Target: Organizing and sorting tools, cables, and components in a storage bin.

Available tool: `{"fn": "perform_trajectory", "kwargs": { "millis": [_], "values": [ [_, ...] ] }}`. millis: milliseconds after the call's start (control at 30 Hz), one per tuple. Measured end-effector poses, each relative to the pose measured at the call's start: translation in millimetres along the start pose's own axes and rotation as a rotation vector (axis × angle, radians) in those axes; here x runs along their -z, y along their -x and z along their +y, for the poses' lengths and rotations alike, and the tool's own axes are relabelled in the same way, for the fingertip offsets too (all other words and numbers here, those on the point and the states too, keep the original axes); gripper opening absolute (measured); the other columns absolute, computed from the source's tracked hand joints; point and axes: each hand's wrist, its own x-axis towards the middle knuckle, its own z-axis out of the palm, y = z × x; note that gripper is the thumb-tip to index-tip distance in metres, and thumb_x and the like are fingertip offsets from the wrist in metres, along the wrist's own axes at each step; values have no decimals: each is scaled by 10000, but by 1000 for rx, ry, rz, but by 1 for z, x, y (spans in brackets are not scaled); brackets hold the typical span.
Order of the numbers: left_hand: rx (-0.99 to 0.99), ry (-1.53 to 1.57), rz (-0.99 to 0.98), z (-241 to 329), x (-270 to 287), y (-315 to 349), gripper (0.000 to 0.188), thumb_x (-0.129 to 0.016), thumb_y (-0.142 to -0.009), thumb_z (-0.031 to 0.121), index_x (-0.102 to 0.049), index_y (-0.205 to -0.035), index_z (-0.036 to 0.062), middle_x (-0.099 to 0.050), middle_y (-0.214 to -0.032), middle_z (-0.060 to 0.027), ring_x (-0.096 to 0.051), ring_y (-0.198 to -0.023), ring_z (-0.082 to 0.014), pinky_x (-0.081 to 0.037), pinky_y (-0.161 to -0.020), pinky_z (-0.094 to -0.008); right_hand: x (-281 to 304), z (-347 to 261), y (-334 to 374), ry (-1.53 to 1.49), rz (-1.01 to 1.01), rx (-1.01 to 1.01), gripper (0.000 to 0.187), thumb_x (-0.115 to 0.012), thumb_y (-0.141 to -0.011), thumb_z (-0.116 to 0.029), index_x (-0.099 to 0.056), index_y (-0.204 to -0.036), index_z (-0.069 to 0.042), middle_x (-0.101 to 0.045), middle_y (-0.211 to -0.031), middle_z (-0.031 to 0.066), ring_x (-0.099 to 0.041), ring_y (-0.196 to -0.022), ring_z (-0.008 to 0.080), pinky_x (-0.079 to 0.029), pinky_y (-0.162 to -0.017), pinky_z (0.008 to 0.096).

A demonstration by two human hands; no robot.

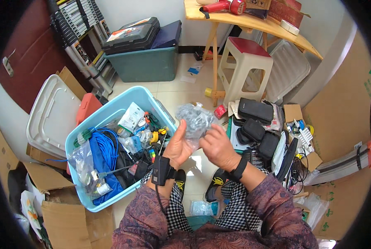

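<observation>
A clear plastic bag [193, 119] with small greyish pieces inside is held up between my hands; what the pieces are I cannot make out. Supporting its lower left side, my left hand [178, 143] has the thumb pointing up along the plastic. My right hand [220, 146] pinches the bag's right edge with curled fingers. Left of my hands stands a light blue plastic bin [75, 182] holding a coil of blue cable [106, 145], a white packet [131, 116], a blue cloth-like bag and tangled small parts.
Black zip cases [255, 110] and a small carton of parts [295, 113] lie on the right. Farther back are a white stool with a red seat [245, 62], a wooden table [268, 23] and a grey-green bin [144, 66]. A plastic-wrapped packet [204, 208] lies between my feet.
</observation>
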Motion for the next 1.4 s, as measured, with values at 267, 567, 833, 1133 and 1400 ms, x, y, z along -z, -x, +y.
{"fn": "perform_trajectory", "kwargs": {
  "millis": [267,567,833,1133,1400],
  "values": [
    [-95,-166,72,17,24,10,411,-566,-863,148,-461,-1235,10,-576,-1161,-119,-547,-1100,-247,-427,-968,-411,8,-19,-9,-262,-22,-6,268,-644,-667,-70,-580,-926,-50,-565,-853,109,-556,-902,296,-418,-894,434],
    [39,-255,-69,16,12,3,587,-531,-798,57,-332,-1348,10,-459,-1314,-139,-464,-1202,-303,-365,-1024,-495,16,57,6,-1788,-45,-1037,420,-605,-875,-253,-495,-1151,43,-602,-1024,106,-601,-923,183,-523,-775,337],
    [25,-271,20,15,13,-1,494,-530,-864,118,-374,-1325,35,-489,-1276,-98,-483,-1176,-227,-373,-1020,-448,3,61,4,-1585,-121,-1002,376,-666,-827,-222,-562,-1082,33,-629,-932,61,-602,-813,132,-508,-731,278],
    [-43,-321,127,5,24,-14,341,-621,-853,181,-524,-1131,10,-610,-1057,-66,-594,-958,-149,-471,-871,-302,-3,51,-1,-1353,-129,-982,378,-651,-828,-263,-578,-1063,24,-619,-970,35,-583,-841,102,-469,-785,253],
    [-298,-692,444,109,69,33,304,-581,-867,237,-598,-1050,-4,-646,-975,-84,-620,-877,-177,-493,-805,-333,-38,47,2,-793,-249,-964,257,-582,-851,-235,-594,-881,20,-598,-740,65,-552,-625,129,-465,-589,272]
  ]
}}
